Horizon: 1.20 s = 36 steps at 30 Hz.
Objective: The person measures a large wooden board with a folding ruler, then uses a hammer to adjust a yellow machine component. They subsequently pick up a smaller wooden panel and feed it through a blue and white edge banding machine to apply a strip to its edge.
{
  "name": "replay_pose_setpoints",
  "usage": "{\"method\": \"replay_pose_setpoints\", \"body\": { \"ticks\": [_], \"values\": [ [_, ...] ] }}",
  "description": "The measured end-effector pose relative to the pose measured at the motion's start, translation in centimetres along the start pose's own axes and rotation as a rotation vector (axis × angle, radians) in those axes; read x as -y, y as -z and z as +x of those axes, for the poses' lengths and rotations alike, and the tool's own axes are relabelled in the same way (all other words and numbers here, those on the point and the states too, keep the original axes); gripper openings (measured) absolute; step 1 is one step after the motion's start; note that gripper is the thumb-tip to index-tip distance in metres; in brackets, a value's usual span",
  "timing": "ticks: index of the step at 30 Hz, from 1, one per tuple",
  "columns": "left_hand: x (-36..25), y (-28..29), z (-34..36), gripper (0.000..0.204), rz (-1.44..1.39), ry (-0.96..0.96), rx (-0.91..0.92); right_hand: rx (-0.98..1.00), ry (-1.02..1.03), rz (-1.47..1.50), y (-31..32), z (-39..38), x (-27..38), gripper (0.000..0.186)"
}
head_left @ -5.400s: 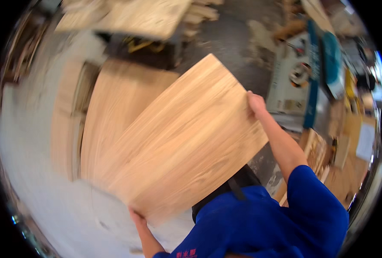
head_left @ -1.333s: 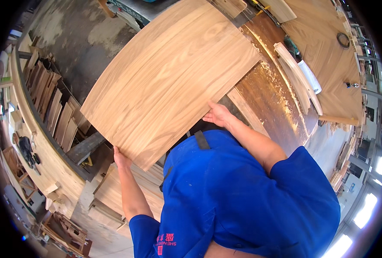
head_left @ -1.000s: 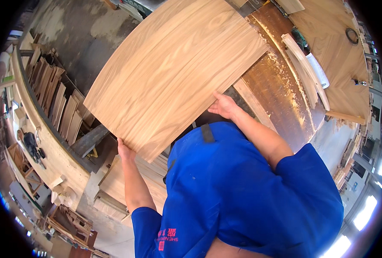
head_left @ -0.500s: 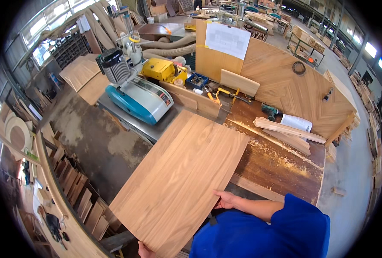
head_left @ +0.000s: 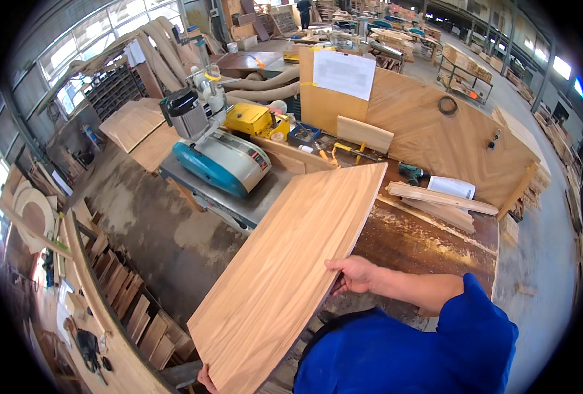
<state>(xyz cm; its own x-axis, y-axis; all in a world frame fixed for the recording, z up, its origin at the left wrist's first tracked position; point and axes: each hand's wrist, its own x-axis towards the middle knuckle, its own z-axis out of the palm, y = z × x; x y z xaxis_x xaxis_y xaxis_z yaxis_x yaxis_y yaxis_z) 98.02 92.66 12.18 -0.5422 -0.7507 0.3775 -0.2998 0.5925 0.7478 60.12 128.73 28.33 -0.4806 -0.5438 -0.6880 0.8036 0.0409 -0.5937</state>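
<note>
A large rectangular wooden panel (head_left: 285,262) with pale brown grain spans the middle of the view, tilted so that its right long edge shows. My right hand (head_left: 353,273) grips that edge, thumb on top and fingers curled beneath. At the near left corner my left hand (head_left: 206,379) holds the panel; only some of its fingers show, the rest hidden below the wood. The panel's far end reaches over the workbench (head_left: 429,246), which is strewn with sawdust. Close to its left side sits a teal and grey machine (head_left: 222,157) with a motor on a metal table.
On the bench lie wooden strips (head_left: 439,199), a green drill (head_left: 411,173) and a yellow clamp (head_left: 360,152). A large patterned board (head_left: 436,125) stands behind, beside a paper sheet (head_left: 344,73). Wood offcuts (head_left: 124,289) fill a rack at left, next to a long curved-looking board edge (head_left: 101,305).
The panel has tilted, its right edge rising and turning into view. Both hands still hold it, and the right hand has lifted with that edge. My view has shifted slightly.
</note>
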Motion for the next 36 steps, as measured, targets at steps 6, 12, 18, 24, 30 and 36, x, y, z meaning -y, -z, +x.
{"method": "replay_pose_setpoints", "body": {
  "ticks": [6,12,18,24,30,36],
  "values": [
    [-5.6,1.5,3.1,0.034,-0.211,-0.191,-0.079,0.008,0.177,-0.038,-3.8,-5.1,6.7,0.051],
    [-7.0,1.2,4.3,0.036,-0.223,0.081,-0.317,0.072,0.296,-0.017,-2.7,3.1,3.9,0.063],
    [-14.8,-1.4,9.6,0.039,-0.397,0.332,-0.495,-0.211,-0.123,-0.356,1.1,13.1,-7.4,0.074],
    [-7.6,-3.1,8.5,0.036,-0.517,0.598,-0.402,-0.169,-0.115,-0.117,5.2,15.3,-12.6,0.040],
    [-3.3,-4.0,5.9,0.036,-0.481,0.749,-0.352,-0.113,-0.138,-0.179,7.1,13.7,-13.0,0.027],
    [-2.6,-4.4,6.0,0.038,-0.541,0.760,-0.308,-0.201,-0.165,-0.253,5.9,14.3,-12.1,0.027]
  ]
}}
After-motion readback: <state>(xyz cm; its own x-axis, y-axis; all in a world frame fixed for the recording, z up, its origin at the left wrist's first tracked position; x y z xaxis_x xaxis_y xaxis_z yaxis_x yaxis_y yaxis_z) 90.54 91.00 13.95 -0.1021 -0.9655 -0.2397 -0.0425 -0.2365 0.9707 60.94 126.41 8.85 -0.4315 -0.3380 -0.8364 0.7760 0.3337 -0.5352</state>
